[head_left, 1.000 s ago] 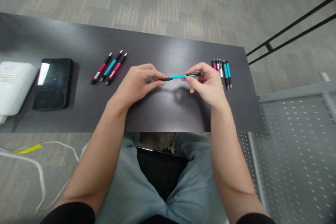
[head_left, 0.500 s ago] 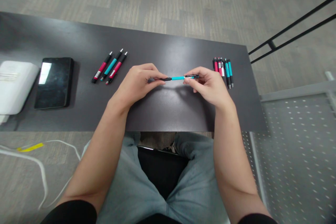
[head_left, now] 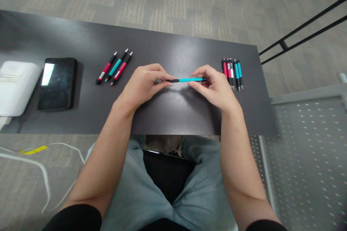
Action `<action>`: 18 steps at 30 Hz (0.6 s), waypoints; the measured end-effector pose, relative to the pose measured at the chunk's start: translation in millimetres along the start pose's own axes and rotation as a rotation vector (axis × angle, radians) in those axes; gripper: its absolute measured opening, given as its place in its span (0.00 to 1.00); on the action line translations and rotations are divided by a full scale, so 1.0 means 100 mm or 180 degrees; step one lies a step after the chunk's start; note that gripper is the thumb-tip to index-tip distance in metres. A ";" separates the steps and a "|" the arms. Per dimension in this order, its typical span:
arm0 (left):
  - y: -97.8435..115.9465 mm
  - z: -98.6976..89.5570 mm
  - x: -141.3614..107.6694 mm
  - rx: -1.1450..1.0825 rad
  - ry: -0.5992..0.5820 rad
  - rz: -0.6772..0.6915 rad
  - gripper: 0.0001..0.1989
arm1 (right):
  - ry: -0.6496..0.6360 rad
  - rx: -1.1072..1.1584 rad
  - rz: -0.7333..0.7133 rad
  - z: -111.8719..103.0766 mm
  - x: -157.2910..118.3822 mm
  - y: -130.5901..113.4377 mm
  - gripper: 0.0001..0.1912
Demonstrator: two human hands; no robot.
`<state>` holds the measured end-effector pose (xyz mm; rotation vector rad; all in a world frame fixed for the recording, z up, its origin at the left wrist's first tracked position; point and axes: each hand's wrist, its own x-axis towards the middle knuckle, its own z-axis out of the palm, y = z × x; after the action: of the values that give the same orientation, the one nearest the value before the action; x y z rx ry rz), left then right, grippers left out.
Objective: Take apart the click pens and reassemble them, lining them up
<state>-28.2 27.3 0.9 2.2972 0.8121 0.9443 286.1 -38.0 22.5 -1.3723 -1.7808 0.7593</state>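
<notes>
A blue pen [head_left: 189, 79] with black ends lies level between my hands, above the dark table [head_left: 173, 115]. My left hand [head_left: 148, 82] pinches its left black end between thumb and fingers. Around the right end, my right hand [head_left: 214, 85] has its fingers curled; thumb and forefinger stand a little apart, and the other fingertips are partly hidden behind the pen. Left of my hands, a red pen [head_left: 106, 68], a blue one [head_left: 117, 65] and another red one [head_left: 121, 69] lie slanted. Several red, white and blue pens [head_left: 237, 74] lie side by side beyond my right hand.
A black tablet-like device [head_left: 57, 84] lies on the table's left part, beside a white box [head_left: 17, 88]. White cables [head_left: 40, 166] run over the floor at lower left. A perforated grey panel [head_left: 311, 144] and black bars [head_left: 300, 30] are on the right.
The held pen has turned about its length: its clip with printing faced up before, and plain blue barrel shows now. My right thumb and forefinger have parted slightly. The view has shifted a little.
</notes>
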 end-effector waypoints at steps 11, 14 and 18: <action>0.01 0.03 0.02 0.0054 -0.0023 -0.0046 0.16 | -0.0092 -0.0253 -0.0120 0.00 0.01 -0.05 0.29; 0.01 0.03 0.02 0.0027 -0.0018 -0.0078 0.16 | -0.0202 -0.0520 -0.0194 0.00 0.00 -0.05 0.27; 0.01 0.03 0.03 0.0024 -0.0039 -0.0073 0.16 | -0.0161 -0.0432 -0.0164 -0.01 0.00 -0.07 0.20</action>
<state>-24.3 27.8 0.9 2.2932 0.8366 0.9176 283.6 -39.5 28.6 -1.3998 -1.9299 0.6612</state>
